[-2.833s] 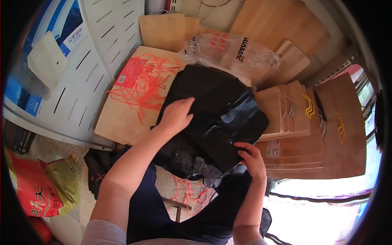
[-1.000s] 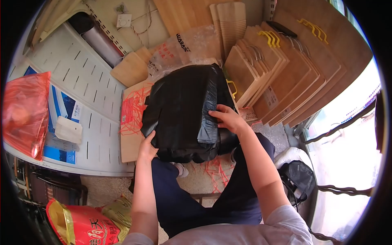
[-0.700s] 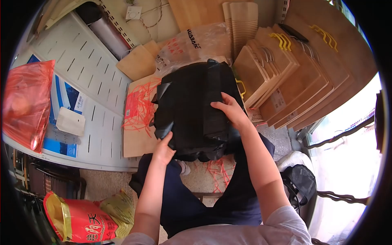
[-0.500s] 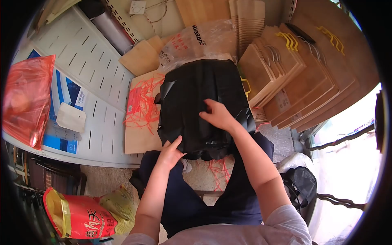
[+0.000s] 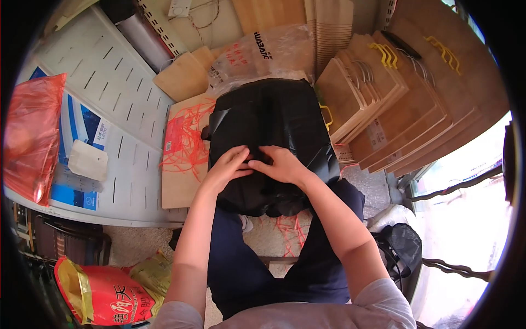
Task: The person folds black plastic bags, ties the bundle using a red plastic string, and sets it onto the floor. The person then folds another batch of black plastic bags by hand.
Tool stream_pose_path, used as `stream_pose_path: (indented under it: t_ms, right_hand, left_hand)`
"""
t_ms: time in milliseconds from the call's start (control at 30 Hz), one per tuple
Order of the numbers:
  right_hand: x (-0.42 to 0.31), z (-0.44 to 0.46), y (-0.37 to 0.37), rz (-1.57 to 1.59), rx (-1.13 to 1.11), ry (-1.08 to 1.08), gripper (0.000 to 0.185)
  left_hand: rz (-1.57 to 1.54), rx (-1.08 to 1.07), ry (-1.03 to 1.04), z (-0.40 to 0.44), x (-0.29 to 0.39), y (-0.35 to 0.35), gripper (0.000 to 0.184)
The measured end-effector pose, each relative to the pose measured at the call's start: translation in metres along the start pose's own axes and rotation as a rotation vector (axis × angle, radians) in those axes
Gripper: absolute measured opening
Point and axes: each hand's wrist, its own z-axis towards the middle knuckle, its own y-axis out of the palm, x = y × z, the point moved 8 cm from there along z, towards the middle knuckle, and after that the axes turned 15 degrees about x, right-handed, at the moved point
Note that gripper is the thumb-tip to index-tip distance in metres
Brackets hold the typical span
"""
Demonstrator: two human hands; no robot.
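A black plastic bag is spread over a bulky, roughly square load in front of my knees. Its surface is creased, and its lower edge hangs bunched above my lap. My left hand rests on the bag's near half, its fingers apart and pointing toward the middle. Close beside it, my right hand also touches the black plastic, with thumb and forefinger spread. The two hands almost meet at the centre. What lies under the plastic is hidden.
Wooden cutting boards with handles stand at the right. Clear printed plastic wrap lies behind the bag. Red netting covers a board to its left. A slotted grey shelf holds a red bag; a red-and-yellow sack sits lower left.
My left hand has moved up from the bag's near edge onto its top. My right hand has come slightly lower, so both now lie close together. The view has shifted a little.
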Motion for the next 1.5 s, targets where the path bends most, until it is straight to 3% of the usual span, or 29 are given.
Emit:
stream_pose_path:
  t_ms: [133,200,267,400,567,667,800,833,900,933,1000,1133,1233,1300,1400,1500]
  right_hand:
    - [-0.016,-0.014,0.008,0.073,-0.164,-0.102,0.074]
    - [-0.023,-0.023,0.008,-0.034,-0.117,-0.198,0.075]
    - [-0.029,-0.028,0.005,-0.075,-0.103,-0.268,0.072]
    - [-0.038,-0.034,0.0,-0.176,-0.086,-0.361,0.071]
    - [-0.041,-0.035,-0.001,-0.337,0.038,-0.536,0.073]
    - [-0.041,-0.04,0.006,-0.399,0.01,-0.557,0.067]
    - [-0.037,-0.045,0.009,-0.433,-0.037,-0.581,0.061]
    - [-0.035,-0.043,0.008,-0.424,-0.03,-0.573,0.059]
    - [-0.032,-0.039,0.006,-0.419,-0.034,-0.569,0.056]
    - [-0.029,-0.034,0.004,-0.416,-0.028,-0.561,0.055]
    - [-0.025,-0.03,0.0,-0.42,-0.027,-0.555,0.053]
    - [-0.032,-0.03,-0.01,-0.423,0.058,-0.62,0.041]
    - [-0.036,-0.04,-0.012,-0.33,0.065,-0.569,0.032]
    - [-0.032,-0.041,-0.011,-0.276,0.067,-0.518,0.028]
    - [-0.027,-0.04,-0.012,-0.279,0.109,-0.538,0.022]
    - [-0.028,-0.034,-0.021,-0.147,0.207,-0.482,0.018]
  left_hand:
    - [0.139,-0.015,-0.084,0.048,-0.021,0.007,0.037]
    - [0.339,-0.064,0.093,0.062,-0.024,0.012,0.025]
    - [0.292,-0.077,0.078,0.067,-0.04,0.008,0.018]
    - [-0.152,0.03,0.119,0.051,-0.027,0.001,0.011]
    - [-0.237,0.161,0.153,0.056,-0.037,-0.009,0.012]
    - [-0.367,0.052,0.048,0.055,-0.04,-0.007,0.011]
    - [-0.037,-0.067,-0.049,0.036,-0.026,-0.002,0.038]
    - [-0.055,-0.058,-0.055,0.036,-0.031,-0.002,0.038]
    - [-0.03,-0.033,0.086,0.04,-0.032,0.001,0.058]
    - [-0.043,-0.028,0.083,0.043,-0.037,0.002,0.058]
    - [-0.005,0.088,0.126,0.047,-0.038,-0.002,0.075]
    - [-0.089,0.175,0.126,0.034,-0.026,-0.007,0.083]
    - [-0.06,0.112,0.174,0.033,-0.021,-0.011,0.073]
    - [0.121,-0.117,0.388,0.031,-0.009,0.002,0.052]
    - [0.218,-0.257,0.195,0.025,-0.016,0.008,0.036]
    - [0.121,-0.254,0.208,0.03,-0.019,0.009,0.037]
